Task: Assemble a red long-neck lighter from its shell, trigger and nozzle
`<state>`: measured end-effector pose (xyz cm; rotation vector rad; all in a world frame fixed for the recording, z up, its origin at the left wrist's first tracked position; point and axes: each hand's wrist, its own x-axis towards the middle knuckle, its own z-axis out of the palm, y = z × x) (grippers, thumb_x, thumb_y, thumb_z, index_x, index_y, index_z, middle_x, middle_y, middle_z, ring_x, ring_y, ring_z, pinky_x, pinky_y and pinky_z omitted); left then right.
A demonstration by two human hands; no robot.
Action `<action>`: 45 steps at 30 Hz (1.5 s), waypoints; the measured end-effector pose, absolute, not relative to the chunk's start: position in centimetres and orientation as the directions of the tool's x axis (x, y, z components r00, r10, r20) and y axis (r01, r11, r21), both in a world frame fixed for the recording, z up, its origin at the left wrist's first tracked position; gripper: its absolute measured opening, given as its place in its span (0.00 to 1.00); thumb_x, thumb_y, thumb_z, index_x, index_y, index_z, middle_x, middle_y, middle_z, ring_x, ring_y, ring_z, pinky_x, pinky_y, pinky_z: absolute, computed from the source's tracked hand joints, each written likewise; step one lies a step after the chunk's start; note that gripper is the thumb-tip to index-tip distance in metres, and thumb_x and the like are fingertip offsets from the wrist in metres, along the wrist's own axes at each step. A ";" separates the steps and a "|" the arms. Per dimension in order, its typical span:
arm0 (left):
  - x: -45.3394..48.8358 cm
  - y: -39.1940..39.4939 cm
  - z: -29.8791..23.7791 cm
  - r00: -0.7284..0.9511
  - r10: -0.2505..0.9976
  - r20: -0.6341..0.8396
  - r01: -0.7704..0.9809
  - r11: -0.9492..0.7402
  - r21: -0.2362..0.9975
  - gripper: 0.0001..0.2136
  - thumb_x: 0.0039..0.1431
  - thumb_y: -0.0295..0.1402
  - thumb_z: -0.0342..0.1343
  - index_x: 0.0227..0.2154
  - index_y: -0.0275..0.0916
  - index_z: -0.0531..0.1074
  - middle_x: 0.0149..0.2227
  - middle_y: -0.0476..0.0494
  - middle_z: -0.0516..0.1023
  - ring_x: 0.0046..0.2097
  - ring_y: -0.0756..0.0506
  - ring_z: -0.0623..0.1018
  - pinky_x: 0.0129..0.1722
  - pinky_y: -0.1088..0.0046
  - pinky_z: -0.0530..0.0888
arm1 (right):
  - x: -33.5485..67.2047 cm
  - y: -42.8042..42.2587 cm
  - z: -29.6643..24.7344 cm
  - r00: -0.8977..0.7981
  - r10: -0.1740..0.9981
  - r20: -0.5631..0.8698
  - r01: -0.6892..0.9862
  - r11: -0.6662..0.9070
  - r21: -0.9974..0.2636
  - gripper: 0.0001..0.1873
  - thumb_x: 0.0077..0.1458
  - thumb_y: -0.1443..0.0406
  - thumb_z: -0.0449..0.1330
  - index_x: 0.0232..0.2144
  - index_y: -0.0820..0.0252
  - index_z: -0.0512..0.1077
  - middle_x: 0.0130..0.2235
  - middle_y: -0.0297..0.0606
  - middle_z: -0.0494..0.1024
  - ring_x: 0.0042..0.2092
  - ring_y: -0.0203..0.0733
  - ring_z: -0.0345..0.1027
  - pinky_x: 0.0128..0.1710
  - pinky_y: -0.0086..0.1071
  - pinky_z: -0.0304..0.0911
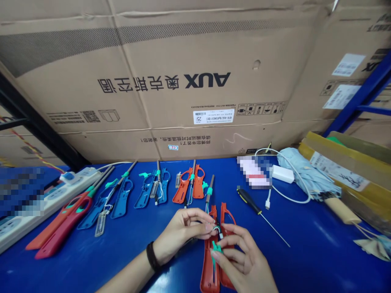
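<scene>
On the blue table lies an opened red lighter shell (210,260), its two halves side by side, with a metal tube (209,190) poking out at the far end. My left hand (180,232) pinches thin wires (217,228) over the shell's upper part. My right hand (241,260) is closed on a small green trigger piece (216,246) over the shell's middle. A black band sits on my left wrist.
Further back lie opened lighters in a row: red (187,185), blue (154,187), blue (117,195), and two whole red ones (61,224). A screwdriver (259,212), a white charger with cable (282,174), a folded umbrella (308,179), a power strip (45,199) and cardboard boxes (183,81) surround them.
</scene>
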<state>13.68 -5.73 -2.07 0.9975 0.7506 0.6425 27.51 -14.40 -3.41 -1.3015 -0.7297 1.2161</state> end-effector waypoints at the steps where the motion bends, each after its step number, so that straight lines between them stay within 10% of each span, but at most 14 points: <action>1: 13.7 -5.7 -2.0 0.594 0.766 -0.245 -0.142 0.400 0.906 0.10 0.46 0.30 0.65 0.32 0.32 0.74 0.30 0.42 0.79 0.33 0.49 0.79 0.34 0.78 0.74 | 27.4 -14.4 -3.4 0.283 0.934 -0.219 -0.248 -0.149 -0.957 0.26 0.36 0.56 0.69 0.38 0.56 0.66 0.27 0.31 0.73 0.26 0.36 0.72 0.25 0.23 0.67; 14: 13.9 -5.9 -1.4 0.602 0.761 -0.241 -0.142 0.400 0.906 0.10 0.51 0.29 0.58 0.38 0.37 0.72 0.27 0.52 0.64 0.36 0.45 0.79 0.34 0.74 0.76 | 30.2 -14.5 -3.5 0.326 0.934 -0.142 -0.078 -0.123 -0.989 0.18 0.43 0.56 0.65 0.35 0.59 0.70 0.32 0.39 0.78 0.33 0.41 0.74 0.31 0.25 0.70; 24: 14.0 -5.8 -1.3 0.573 0.775 -0.267 -0.086 0.381 0.921 0.12 0.49 0.34 0.63 0.33 0.34 0.70 0.26 0.51 0.70 0.32 0.49 0.79 0.31 0.80 0.74 | 30.3 -14.4 -4.4 0.116 0.980 -0.162 0.002 -0.163 -0.987 0.20 0.49 0.54 0.60 0.41 0.57 0.65 0.38 0.41 0.74 0.30 0.42 0.74 0.22 0.28 0.69; 40: 13.4 -5.6 -1.3 0.595 0.759 -0.264 0.032 0.306 0.952 0.15 0.46 0.33 0.65 0.38 0.33 0.74 0.24 0.50 0.75 0.24 0.55 0.75 0.27 0.83 0.70 | 29.5 -14.4 -3.5 0.003 0.970 -0.243 -0.110 -0.241 -0.964 0.21 0.45 0.54 0.64 0.38 0.61 0.72 0.32 0.39 0.76 0.35 0.45 0.75 0.35 0.31 0.71; 45: 13.4 -5.6 -1.5 0.555 0.785 -0.274 0.018 0.318 0.948 0.11 0.44 0.35 0.66 0.28 0.32 0.76 0.22 0.47 0.77 0.24 0.54 0.75 0.28 0.80 0.71 | 28.1 -15.4 -3.4 0.153 0.951 -0.268 -0.075 -0.259 -0.963 0.22 0.40 0.52 0.65 0.34 0.63 0.75 0.26 0.39 0.77 0.29 0.42 0.74 0.28 0.27 0.69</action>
